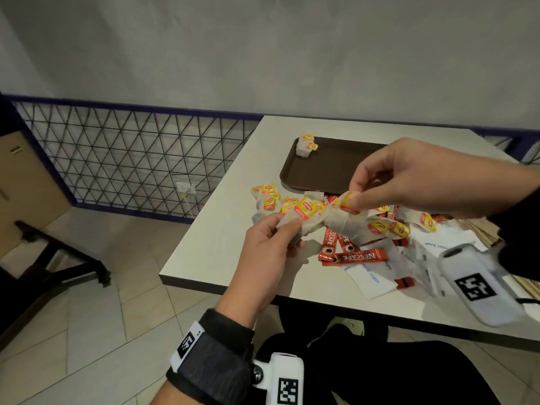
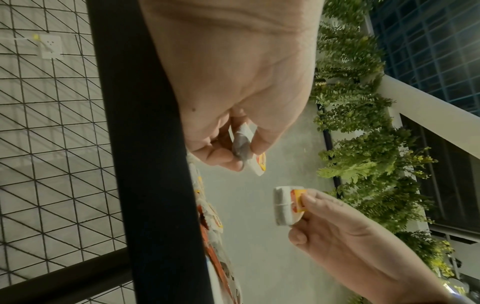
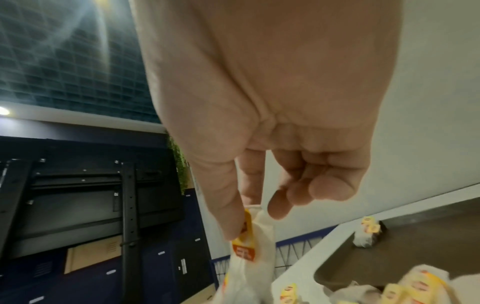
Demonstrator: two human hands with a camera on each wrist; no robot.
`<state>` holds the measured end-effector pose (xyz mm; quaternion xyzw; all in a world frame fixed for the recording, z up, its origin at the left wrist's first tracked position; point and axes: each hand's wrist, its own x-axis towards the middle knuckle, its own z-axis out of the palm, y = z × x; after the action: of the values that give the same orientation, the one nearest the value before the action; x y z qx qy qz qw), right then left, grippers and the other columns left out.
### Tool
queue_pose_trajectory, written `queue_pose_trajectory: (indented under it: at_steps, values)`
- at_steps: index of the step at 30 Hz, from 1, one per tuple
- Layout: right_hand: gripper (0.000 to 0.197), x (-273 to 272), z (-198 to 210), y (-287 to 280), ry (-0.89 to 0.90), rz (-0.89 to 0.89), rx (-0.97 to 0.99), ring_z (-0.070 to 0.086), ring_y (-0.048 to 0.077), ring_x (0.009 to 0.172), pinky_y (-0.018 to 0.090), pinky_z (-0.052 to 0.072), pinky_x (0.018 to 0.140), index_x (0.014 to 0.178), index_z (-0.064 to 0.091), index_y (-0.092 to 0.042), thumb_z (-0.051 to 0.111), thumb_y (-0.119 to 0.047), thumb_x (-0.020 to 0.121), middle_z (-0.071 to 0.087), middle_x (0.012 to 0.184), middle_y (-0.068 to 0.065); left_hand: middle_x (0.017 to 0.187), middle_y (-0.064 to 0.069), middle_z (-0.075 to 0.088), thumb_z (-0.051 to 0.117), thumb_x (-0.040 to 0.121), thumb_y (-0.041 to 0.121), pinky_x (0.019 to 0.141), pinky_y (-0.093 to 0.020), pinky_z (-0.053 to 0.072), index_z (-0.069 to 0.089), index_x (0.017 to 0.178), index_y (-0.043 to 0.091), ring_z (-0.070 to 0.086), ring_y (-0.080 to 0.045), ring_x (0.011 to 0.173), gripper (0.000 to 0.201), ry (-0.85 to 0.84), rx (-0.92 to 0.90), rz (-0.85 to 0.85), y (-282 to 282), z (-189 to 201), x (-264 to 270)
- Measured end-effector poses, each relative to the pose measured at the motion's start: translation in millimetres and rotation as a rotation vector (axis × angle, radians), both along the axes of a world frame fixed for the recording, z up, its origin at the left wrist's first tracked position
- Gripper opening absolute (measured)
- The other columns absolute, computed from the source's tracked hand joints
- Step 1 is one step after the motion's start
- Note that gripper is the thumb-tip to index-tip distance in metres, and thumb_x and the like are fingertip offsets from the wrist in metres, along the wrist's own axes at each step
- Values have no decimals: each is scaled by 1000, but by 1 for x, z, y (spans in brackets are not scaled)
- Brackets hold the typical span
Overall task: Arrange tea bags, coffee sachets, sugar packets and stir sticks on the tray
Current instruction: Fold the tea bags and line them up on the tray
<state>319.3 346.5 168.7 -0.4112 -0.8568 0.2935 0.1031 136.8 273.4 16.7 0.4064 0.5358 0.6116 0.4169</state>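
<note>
A brown tray (image 1: 336, 171) lies at the back of the white table (image 1: 216, 238), with two yellow-tagged tea bags (image 1: 306, 145) in its far left corner. In front of the tray is a mixed pile: tea bags (image 1: 268, 200), red Nescafe sachets (image 1: 361, 255), white sugar packets (image 1: 371, 280) and wooden stir sticks (image 1: 492, 228) at the right edge. My left hand (image 1: 287, 229) pinches one tea bag (image 1: 305, 213) above the pile. My right hand (image 1: 355, 200) pinches another tea bag (image 1: 346, 219) by its tag, close beside the first. The right wrist view shows thumb and forefinger on that tag (image 3: 244, 246).
The table's left edge and near edge (image 1: 233, 287) drop to a tiled floor. A black wire-mesh railing (image 1: 131, 159) runs behind on the left, with a cardboard box (image 1: 26, 182) and a dark stand base (image 1: 58, 258) beside it. My knees sit under the table.
</note>
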Motion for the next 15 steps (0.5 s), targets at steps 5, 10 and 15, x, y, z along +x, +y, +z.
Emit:
queue_pose_trajectory:
  at_steps: [5,10,15]
  values:
    - [15,-11,-4,-4,77,141,-175,65,16,75,39,52,75,86,80,-20,84,-32,78,78,86,5,79,-10,59,49,101,20,63,-36,41,68,78,14,49,-23,73,30,-223,-1,34,3,2,1]
    - [14,-34,-31,3,228,71,-253,58,9,63,26,47,58,89,79,-11,83,-21,80,77,87,12,109,-18,70,46,102,48,77,-39,38,69,113,11,58,-25,93,46,-445,29,-8,1,4,3]
    - [11,-44,-54,10,324,-54,-219,62,7,57,27,49,56,89,77,-10,83,-16,82,73,71,4,96,-6,69,63,94,39,78,-39,46,75,100,19,59,-18,83,25,-283,71,-70,-2,2,0]
